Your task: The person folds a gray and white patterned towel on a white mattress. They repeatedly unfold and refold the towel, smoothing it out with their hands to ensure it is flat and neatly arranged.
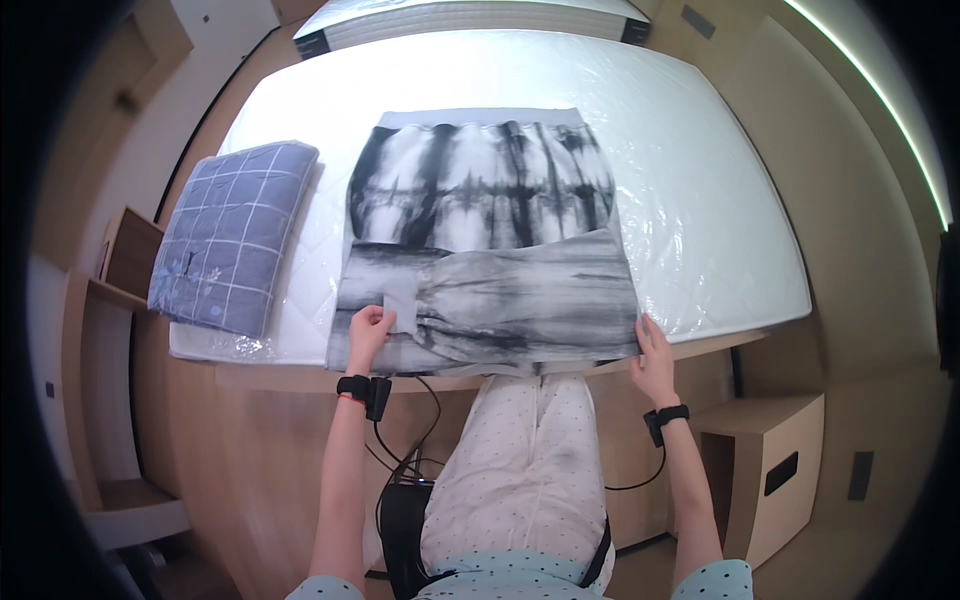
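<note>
A black, grey and white tie-dye garment with ribbed grey edging lies face down or up, I cannot tell which, on the plastic-covered mattress. Its sleeve is folded across the lower part, with the grey cuff at the left. My left hand pinches that cuff between thumb and fingers. At the garment's lower right edge, my right hand grips the fabric, its fingertips partly at the side. Both wrists wear black straps with small devices.
A folded blue-grey checked quilt lies on the mattress at the left. Beyond the far edge stands another wrapped mattress. A wooden cabinet is at the lower right, open wooden shelving at the left. Black cables hang beside my legs.
</note>
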`<state>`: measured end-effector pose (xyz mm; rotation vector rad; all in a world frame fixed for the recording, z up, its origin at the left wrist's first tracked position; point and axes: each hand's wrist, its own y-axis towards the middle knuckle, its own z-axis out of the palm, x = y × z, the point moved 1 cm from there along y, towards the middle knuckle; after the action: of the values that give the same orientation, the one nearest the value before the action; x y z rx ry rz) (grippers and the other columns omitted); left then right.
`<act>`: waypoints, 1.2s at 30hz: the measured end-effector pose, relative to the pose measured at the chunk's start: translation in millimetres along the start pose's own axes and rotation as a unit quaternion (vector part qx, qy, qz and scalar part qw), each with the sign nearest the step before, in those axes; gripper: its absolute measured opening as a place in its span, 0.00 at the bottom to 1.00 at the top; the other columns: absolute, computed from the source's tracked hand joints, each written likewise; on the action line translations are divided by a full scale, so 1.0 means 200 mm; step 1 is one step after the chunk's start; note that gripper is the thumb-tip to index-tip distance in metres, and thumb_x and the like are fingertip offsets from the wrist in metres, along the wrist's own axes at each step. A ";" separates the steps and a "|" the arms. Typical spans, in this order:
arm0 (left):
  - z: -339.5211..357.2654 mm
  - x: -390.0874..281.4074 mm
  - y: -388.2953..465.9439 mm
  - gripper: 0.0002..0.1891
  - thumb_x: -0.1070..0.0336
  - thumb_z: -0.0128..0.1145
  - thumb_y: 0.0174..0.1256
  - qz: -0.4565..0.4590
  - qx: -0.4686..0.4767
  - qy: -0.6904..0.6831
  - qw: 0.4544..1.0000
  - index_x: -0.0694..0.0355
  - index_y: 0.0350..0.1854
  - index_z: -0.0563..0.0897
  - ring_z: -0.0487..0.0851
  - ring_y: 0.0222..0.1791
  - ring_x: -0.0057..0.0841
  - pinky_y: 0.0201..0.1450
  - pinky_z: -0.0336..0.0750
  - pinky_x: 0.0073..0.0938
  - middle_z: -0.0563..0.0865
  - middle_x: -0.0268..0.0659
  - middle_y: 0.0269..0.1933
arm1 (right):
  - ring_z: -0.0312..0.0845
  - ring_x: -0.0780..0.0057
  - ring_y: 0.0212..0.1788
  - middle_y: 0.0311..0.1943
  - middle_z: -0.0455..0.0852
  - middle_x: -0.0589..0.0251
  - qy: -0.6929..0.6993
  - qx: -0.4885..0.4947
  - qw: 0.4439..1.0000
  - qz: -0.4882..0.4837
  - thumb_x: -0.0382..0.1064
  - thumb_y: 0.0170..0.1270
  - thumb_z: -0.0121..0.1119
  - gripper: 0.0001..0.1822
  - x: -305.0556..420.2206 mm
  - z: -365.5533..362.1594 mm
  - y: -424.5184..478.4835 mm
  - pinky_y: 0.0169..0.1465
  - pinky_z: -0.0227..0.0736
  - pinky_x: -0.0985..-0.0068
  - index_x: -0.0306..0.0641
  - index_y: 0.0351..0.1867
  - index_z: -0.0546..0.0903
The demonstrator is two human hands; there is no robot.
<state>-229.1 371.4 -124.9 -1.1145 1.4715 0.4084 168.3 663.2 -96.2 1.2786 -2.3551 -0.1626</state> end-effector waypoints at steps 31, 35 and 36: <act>0.08 -0.05 0.07 0.10 0.62 0.61 0.54 -0.047 -0.005 -0.009 0.999 0.63 0.24 0.78 0.74 0.14 0.12 0.15 0.64 0.11 0.78 0.27 0.18 | 0.70 0.59 0.46 0.43 0.75 0.59 -0.003 -0.003 0.999 0.035 0.27 0.51 0.48 0.14 -0.11 0.32 0.96 0.44 0.70 0.66 0.40 0.41 0.74; 0.09 -0.06 0.08 0.11 0.62 0.61 0.55 -0.067 0.007 -0.031 0.997 0.64 0.24 0.78 0.76 0.15 0.15 0.17 0.66 0.11 0.78 0.29 0.19 | 0.69 0.59 0.44 0.38 0.73 0.60 0.001 -0.011 0.996 0.083 0.28 0.51 0.49 0.09 -0.18 0.35 0.97 0.43 0.69 0.64 0.40 0.36 0.71; 0.09 -0.06 0.08 0.11 0.62 0.61 0.55 -0.066 0.006 -0.037 0.997 0.65 0.24 0.77 0.76 0.15 0.15 0.17 0.67 0.12 0.78 0.30 0.19 | 0.68 0.57 0.45 0.42 0.72 0.59 -0.015 0.004 0.996 0.091 0.27 0.49 0.51 0.13 -0.18 0.34 0.97 0.43 0.68 0.65 0.38 0.39 0.71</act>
<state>-234.0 397.4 -123.8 -1.1677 1.3265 0.3430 5.4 793.8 -108.6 1.0642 -2.4842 -0.1156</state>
